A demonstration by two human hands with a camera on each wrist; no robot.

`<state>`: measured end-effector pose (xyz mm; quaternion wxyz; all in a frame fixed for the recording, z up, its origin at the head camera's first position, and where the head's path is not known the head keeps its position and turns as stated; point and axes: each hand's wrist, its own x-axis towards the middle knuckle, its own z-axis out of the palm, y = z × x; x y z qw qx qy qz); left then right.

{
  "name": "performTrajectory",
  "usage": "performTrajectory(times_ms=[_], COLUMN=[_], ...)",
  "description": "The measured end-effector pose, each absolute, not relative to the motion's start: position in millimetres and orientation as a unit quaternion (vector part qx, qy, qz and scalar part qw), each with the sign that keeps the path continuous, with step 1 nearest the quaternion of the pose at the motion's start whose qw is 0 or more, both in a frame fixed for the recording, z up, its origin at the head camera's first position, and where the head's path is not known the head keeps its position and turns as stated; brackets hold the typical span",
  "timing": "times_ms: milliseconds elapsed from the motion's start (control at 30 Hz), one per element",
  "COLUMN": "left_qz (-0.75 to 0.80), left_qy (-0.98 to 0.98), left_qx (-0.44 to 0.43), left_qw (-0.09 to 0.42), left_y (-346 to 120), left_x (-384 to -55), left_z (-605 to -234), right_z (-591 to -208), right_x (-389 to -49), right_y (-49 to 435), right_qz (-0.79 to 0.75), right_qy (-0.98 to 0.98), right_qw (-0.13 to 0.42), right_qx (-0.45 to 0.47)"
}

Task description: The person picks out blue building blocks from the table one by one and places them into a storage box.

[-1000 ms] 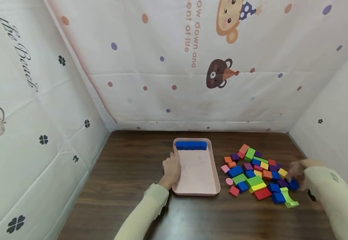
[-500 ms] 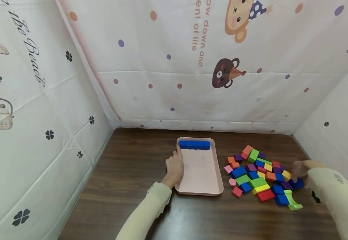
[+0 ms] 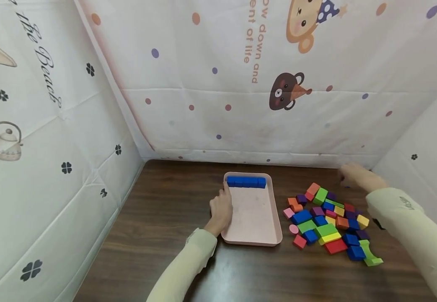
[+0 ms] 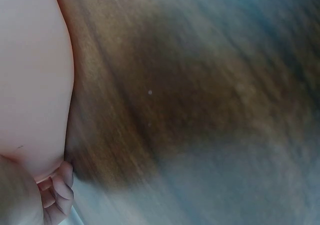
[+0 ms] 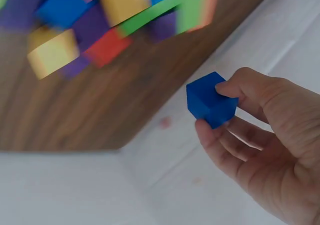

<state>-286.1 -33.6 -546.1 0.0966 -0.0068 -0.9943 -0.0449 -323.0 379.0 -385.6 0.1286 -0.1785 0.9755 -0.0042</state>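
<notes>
In the head view my left hand lies over the left rim of a pale pink tray. Its index finger points along the rim to the left end of a row of blue blocks at the tray's far edge. The left wrist view shows the other fingers curled at the tray's outer edge. My right hand pinches a blue cube between thumb and fingertips. It is raised above the far right of the table, beyond the loose blocks; the hand mostly hides the cube in the head view.
Loose coloured building blocks lie close together right of the tray on the dark wooden table. A light green curved block is at their near right. Printed white cloth walls stand at the back and sides.
My right hand has lifted the blue cube from the right edge of the blocks and moved away from me and left. The left hand stays on the tray; the view has shifted slightly.
</notes>
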Motion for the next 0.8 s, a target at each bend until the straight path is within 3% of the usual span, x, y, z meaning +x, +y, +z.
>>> performTrajectory(times_ms=[100,233,533,800], left_qz=[-0.045,-0.041,-0.049,-0.162], left_qy=[-0.995,-0.995,-0.996,-0.978], left_qx=[-0.003,0.000,0.015,0.043], left_qw=[0.092,0.089,0.079,0.126], left_y=[-35,-35,-31,-40], left_x=[-286,-286,-284,-284], left_z=[-547,-548,-547,-542], right_z=[-381,-383,-401,-433], right_x=[-331,-340,-352,-359], right_y=[341,292,199,126], right_qz=[-0.006,-0.004,-0.032,-0.041], right_qy=[0.973,0.970,0.957,0.950], right_qw=[0.085,0.068,0.061,0.086], right_qx=[-0.213,-0.233,-0.282,-0.299])
